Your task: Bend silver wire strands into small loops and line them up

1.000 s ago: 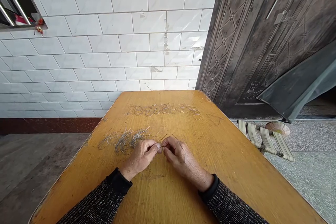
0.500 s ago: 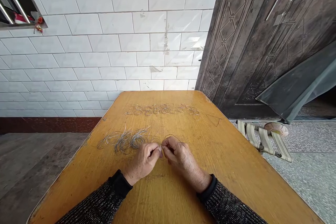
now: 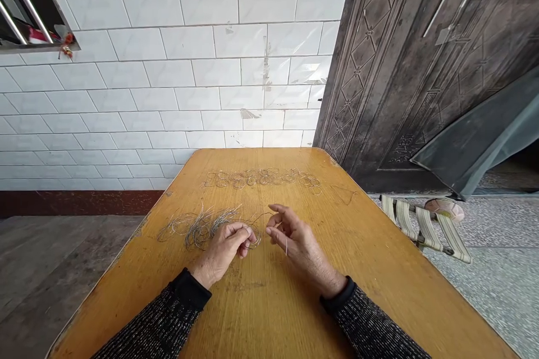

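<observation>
My left hand (image 3: 227, 248) is closed in a pinch on a thin wire loop (image 3: 257, 240), part of which shows beside the fingertips. To its right, my right hand (image 3: 295, 241) has its index finger raised, while thumb and middle finger come together around a fine wire (image 3: 287, 245). Exactly where that wire is gripped is hard to see. A tangled bundle of grey wire (image 3: 197, 227) lies just beyond my left hand, partly hidden by it. Farther off, several thin wire rings (image 3: 261, 177) form a row on the wooden table (image 3: 252, 314).
One bent wire piece (image 3: 347, 193) rests near the table's right edge. A white tiled wall (image 3: 202, 73) stands behind the table. A striped-strap folding stool (image 3: 425, 227) is on the floor at right, by a dark carved door (image 3: 379, 95).
My hands have drawn apart from where their fingertips met. The right hand has shifted right and lifted its index finger; the left has moved slightly left, still pinching.
</observation>
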### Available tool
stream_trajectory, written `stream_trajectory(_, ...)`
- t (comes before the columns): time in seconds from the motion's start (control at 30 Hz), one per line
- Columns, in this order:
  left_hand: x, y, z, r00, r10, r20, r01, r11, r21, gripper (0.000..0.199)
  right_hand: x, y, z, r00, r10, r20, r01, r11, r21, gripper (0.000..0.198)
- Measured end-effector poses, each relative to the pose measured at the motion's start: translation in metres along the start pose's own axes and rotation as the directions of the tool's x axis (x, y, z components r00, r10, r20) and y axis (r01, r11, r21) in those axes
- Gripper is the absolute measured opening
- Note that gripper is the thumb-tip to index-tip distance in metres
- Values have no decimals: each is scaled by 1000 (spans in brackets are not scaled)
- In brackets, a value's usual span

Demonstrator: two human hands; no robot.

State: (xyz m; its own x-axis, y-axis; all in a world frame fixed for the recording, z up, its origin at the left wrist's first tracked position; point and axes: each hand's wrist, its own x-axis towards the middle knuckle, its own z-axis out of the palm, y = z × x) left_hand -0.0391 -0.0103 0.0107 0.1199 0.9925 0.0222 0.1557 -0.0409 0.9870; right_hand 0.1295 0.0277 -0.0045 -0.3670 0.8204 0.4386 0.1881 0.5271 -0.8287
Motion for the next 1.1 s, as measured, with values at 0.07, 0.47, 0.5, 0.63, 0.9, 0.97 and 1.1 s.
stream_trajectory(0.07,1,-1,0,1000,-16,-27,16,1000,-13,27,0,-6,-6,995,-100,-14,99,992,-74,28)
stream_trajectory(0.47,1,-4,-5,999,-48,26,49,998,-51,24,-2,-19,-21,948,-318,6,307,909,-282,21)
stream_trajectory(0.5,0,-4,-5,997,-56,49,59,997,-43,25,-2,-20,-23,948,-318,6,308,913,-267,21)
stream_trajectory(0.63,0,0,-3,998,-42,47,39,998,58,29,-2,-24,-27,945,-324,48,327,926,-190,19)
stream_trajectory(0.9,-2,3,-3,949,315,28,-281,800,531,25,-5,-25,-15,998,-48,-28,44,994,-101,16)
stream_trajectory(0.97,-2,1,-3,915,396,83,-365,717,594,25,-5,-25,-13,996,89,-3,-89,996,-13,15)
stream_trajectory(1.1,-4,5,-5,870,432,239,-476,602,641,25,-3,-27,-14,949,241,205,-271,954,129,11)
